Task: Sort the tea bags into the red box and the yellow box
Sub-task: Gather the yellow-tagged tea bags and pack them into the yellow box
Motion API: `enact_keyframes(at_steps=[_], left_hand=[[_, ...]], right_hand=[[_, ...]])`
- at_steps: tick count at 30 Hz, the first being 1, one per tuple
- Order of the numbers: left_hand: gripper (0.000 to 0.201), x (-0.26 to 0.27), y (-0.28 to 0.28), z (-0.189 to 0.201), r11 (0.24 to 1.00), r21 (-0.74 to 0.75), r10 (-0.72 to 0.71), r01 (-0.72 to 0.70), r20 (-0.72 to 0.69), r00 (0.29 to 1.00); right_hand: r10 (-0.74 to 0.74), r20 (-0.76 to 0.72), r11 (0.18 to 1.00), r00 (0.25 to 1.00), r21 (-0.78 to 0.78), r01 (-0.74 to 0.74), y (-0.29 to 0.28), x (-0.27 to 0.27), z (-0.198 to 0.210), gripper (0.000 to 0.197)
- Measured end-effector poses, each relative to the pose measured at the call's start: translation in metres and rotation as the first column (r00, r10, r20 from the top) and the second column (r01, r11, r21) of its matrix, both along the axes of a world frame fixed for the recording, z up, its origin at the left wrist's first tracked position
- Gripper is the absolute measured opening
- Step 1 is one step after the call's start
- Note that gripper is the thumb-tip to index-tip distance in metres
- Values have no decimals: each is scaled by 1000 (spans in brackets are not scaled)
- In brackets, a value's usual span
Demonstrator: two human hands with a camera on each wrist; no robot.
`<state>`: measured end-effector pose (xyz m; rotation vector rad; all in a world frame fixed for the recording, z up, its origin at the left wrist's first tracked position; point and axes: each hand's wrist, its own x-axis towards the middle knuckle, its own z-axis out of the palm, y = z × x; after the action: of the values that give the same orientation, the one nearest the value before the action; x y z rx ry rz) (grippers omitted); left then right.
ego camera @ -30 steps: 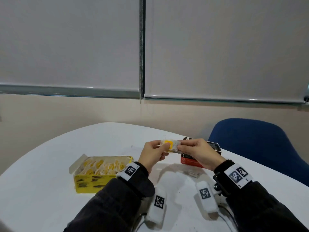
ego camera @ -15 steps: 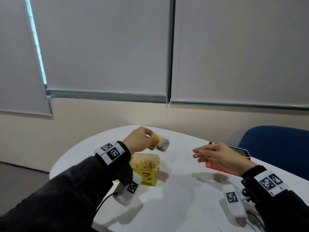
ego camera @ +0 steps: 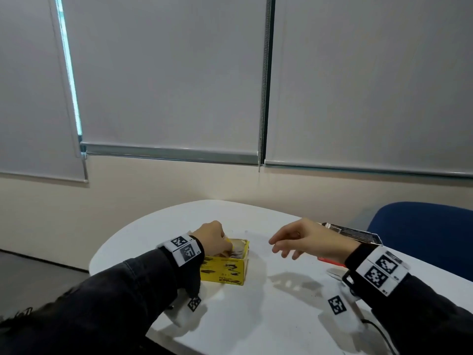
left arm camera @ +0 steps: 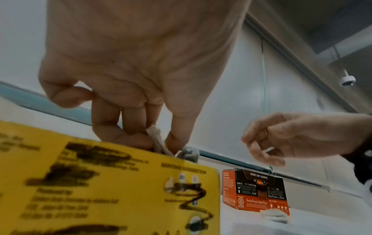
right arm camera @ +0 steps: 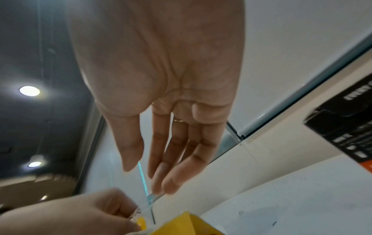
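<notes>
The open yellow box [ego camera: 225,269] stands on the white table [ego camera: 256,316] with several tea bags inside. My left hand [ego camera: 220,242] is at the box's top opening. In the left wrist view my left hand [left arm camera: 156,142] pinches a pale tea bag [left arm camera: 154,132] between thumb and fingers just above the rim of the yellow box [left arm camera: 100,182]. My right hand [ego camera: 281,248] hovers over the table to the right, fingers straight and holding nothing. The red box [left arm camera: 255,190] stands behind it, partly hidden. One tea bag [left arm camera: 275,215] lies in front of the red box.
A blue chair [ego camera: 422,231] stands at the table's far right side. The rounded edge of the table runs close by on the left of the yellow box. White wrist-camera units [ego camera: 340,311] hang under both forearms above the table.
The two hands held one tea bag together; the right hand let go. The left hand carried it left and down to the yellow box. The head view swung left.
</notes>
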<state>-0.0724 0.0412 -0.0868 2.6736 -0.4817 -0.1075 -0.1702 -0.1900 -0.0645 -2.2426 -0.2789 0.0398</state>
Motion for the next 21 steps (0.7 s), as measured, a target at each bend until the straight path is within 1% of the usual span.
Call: enact_keyframes(at_steps=[3, 5, 6, 7, 9, 10, 11, 14, 15, 18, 21], left_hand=[[42, -4, -5, 1, 988, 153, -7, 5, 12, 1000], [42, -7, -7, 1, 977, 210, -35, 33, 10, 999], [41, -9, -8, 1, 972, 231, -45, 42, 12, 999], [40, -9, -9, 1, 968, 248, -54, 49, 13, 998], [41, -9, -10, 2, 965, 256, -68, 64, 8, 998], [43, -7, -11, 2, 964, 255, -73, 70, 3, 997], [44, -6, -12, 2, 963, 260, -73, 71, 0, 997], [37, -4, -15, 1, 957, 285, -48, 50, -14, 999], [35, -4, -16, 1, 955, 292, -44, 46, -13, 999], [38, -4, -17, 1, 948, 315, -52, 49, 1, 999], [42, -2, -17, 0, 941, 334, -64, 54, 19, 998]], right_hand=[[7, 136, 994, 991, -108, 8, 18, 9, -1, 15], [75, 203, 970, 976, -244, -23, 33, 12, -4, 17], [122, 211, 948, 970, -313, -51, 42, 13, -8, 18], [175, 209, 918, 962, -388, -83, 50, 13, -11, 20], [267, 184, 821, 946, -558, -123, 65, 14, -20, 24], [286, 161, 774, 945, -621, -128, 70, 14, -24, 27], [279, 140, 753, 950, -645, -126, 75, 15, -27, 30], [198, 138, 787, 970, -613, -74, 81, 21, -31, 33], [172, 134, 783, 976, -620, -53, 82, 22, -31, 32], [158, 60, 729, 986, -681, -75, 84, 26, -28, 35], [161, 19, 701, 987, -706, -101, 85, 26, -22, 39]])
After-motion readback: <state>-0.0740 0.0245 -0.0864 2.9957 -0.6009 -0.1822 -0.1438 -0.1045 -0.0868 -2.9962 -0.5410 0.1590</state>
